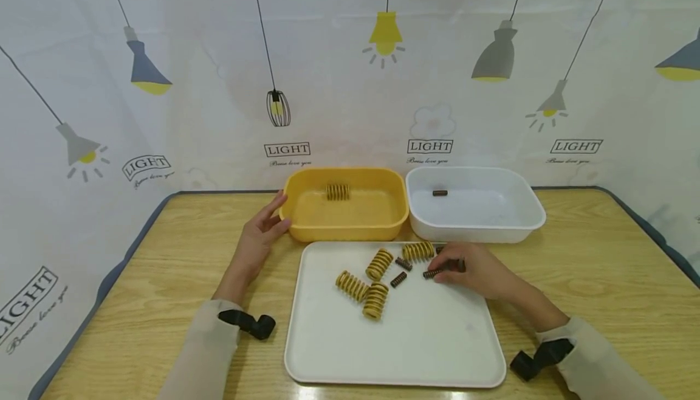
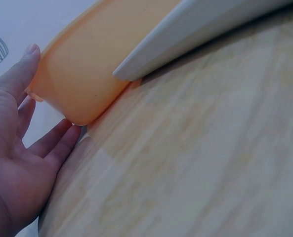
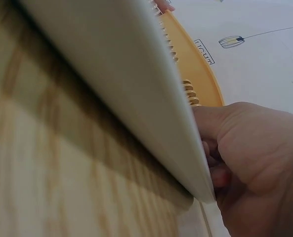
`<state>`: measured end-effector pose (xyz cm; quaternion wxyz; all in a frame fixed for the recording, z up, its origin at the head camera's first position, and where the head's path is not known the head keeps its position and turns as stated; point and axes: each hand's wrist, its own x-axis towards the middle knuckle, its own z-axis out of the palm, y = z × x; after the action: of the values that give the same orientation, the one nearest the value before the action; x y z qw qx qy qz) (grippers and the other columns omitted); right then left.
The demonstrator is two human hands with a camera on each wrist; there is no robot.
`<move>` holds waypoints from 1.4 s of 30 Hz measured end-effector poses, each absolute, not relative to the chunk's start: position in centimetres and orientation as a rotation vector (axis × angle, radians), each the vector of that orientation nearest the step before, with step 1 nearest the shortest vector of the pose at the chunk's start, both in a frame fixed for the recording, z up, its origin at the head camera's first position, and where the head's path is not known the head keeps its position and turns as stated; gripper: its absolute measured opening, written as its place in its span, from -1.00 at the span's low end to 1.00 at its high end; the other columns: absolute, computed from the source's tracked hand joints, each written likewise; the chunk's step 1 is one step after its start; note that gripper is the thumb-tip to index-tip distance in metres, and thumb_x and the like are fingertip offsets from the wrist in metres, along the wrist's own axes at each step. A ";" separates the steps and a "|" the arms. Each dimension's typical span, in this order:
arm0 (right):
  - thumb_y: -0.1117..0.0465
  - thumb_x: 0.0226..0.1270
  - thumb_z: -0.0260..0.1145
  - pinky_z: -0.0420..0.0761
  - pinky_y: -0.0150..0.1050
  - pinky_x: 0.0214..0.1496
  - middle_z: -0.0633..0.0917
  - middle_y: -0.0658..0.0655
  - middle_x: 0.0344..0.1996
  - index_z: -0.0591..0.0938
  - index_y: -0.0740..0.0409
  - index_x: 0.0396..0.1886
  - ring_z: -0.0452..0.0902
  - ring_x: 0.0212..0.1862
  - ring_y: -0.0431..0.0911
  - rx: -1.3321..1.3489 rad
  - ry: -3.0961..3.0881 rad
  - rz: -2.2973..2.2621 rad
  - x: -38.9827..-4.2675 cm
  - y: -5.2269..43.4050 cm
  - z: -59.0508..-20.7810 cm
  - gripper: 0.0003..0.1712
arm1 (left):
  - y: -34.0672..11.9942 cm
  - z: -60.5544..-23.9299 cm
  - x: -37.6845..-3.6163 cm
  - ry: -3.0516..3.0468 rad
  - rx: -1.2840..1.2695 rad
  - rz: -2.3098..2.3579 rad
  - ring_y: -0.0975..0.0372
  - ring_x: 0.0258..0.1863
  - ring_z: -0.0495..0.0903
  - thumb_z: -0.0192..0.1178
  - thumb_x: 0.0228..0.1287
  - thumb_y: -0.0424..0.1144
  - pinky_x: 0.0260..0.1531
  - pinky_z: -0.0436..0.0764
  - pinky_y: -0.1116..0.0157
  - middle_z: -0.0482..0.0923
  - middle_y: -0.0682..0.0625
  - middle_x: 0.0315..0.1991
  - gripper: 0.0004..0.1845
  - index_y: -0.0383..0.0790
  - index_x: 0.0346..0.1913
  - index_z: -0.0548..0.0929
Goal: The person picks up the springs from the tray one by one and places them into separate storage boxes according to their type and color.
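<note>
the right hand (image 1: 474, 271) pinches a small dark spring (image 1: 433, 273) lying near the far edge of the white tray (image 1: 328, 351). it looks light, stiff and prone to rolling, best pinched across its middle. the left hand (image 1: 262, 233) rests with straight fingers against the yellow bin (image 1: 306, 227).

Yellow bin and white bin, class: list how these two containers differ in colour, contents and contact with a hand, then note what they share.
The yellow bin is yellow; the white bin is white. The yellow bin holds a thick yellow spring; the white bin holds a small dark spring. The left hand touches the yellow bin; no hand touches the white bin. Both are open, rounded rectangular, side by side behind the tray.
</note>
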<state>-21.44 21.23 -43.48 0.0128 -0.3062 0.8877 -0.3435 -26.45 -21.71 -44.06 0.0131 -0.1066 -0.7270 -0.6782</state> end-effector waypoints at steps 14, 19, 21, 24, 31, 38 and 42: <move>0.15 0.17 0.44 0.49 -0.35 -0.40 0.65 -0.21 -0.33 0.71 -0.14 -0.22 0.45 -0.39 -0.22 -0.871 2.749 -1.084 -21.3 21.3 -42.6 -0.83 | -21.9 -44.3 -26.5 -2.235 -0.356 -2.134 -0.03 0.31 0.27 0.17 0.36 -0.28 0.05 0.46 0.49 0.06 0.17 0.47 -0.40 -0.15 0.43 0.28; 0.14 0.22 0.41 0.48 -0.35 -0.42 0.65 -0.22 -0.34 0.71 -0.16 -0.19 0.44 -0.41 -0.20 -0.836 2.752 -1.088 -21.4 21.7 -42.0 -0.84 | -21.6 -43.2 -25.7 -2.254 -0.350 -2.131 -0.06 0.32 0.24 0.15 0.37 -0.35 0.05 0.44 0.50 0.05 0.09 0.48 -0.40 -0.23 0.43 0.26; 0.15 0.20 0.42 0.47 -0.35 -0.45 0.65 -0.21 -0.37 0.71 -0.16 -0.21 0.44 -0.43 -0.20 -0.848 2.785 -1.092 -21.4 21.9 -41.6 -0.83 | -21.4 -42.5 -25.3 -2.262 -0.354 -2.137 -0.08 0.33 0.22 0.13 0.37 -0.38 0.05 0.44 0.50 0.03 0.05 0.49 -0.41 -0.26 0.43 0.25; 0.16 0.18 0.44 0.45 -0.36 -0.50 0.62 -0.21 -0.40 0.71 -0.15 -0.21 0.43 -0.47 -0.22 -0.879 2.841 -1.082 -21.3 22.2 -40.8 -0.83 | -21.2 -42.0 -25.1 -2.263 -0.361 -2.141 -0.10 0.33 0.22 0.12 0.37 -0.40 0.04 0.44 0.51 0.01 0.02 0.49 -0.41 -0.28 0.43 0.25; 0.17 0.19 0.43 0.43 -0.38 -0.51 0.60 -0.21 -0.41 0.70 -0.15 -0.22 0.40 -0.47 -0.22 -0.909 2.926 -1.079 -21.4 23.2 -39.5 -0.83 | -21.1 -42.0 -25.1 -2.252 -0.342 -2.159 -0.12 0.32 0.22 0.13 0.37 -0.40 0.03 0.46 0.50 0.02 0.03 0.49 -0.41 -0.29 0.42 0.25; 0.20 0.19 0.43 0.41 -0.38 -0.54 0.62 -0.21 -0.38 0.69 -0.15 -0.23 0.39 -0.51 -0.23 -0.949 2.977 -1.093 -21.8 23.9 -38.4 -0.82 | -21.1 -42.1 -25.2 -2.241 -0.339 -2.160 -0.13 0.32 0.22 0.15 0.36 -0.37 0.03 0.46 0.50 0.04 0.03 0.49 -0.40 -0.30 0.42 0.25; 0.20 0.19 0.43 0.42 -0.38 -0.55 0.62 -0.19 -0.38 0.69 -0.14 -0.23 0.39 -0.52 -0.23 -0.927 2.993 -1.098 -22.0 24.2 -38.1 -0.83 | -21.2 -42.1 -25.2 -2.249 -0.333 -2.157 -0.11 0.31 0.24 0.16 0.36 -0.37 0.03 0.46 0.51 0.04 0.04 0.49 -0.40 -0.28 0.42 0.26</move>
<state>-21.96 24.18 -38.07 -0.0893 -0.2781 0.8979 -0.3294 -25.18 -21.16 -42.08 0.0040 -0.1062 -0.7176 -0.6883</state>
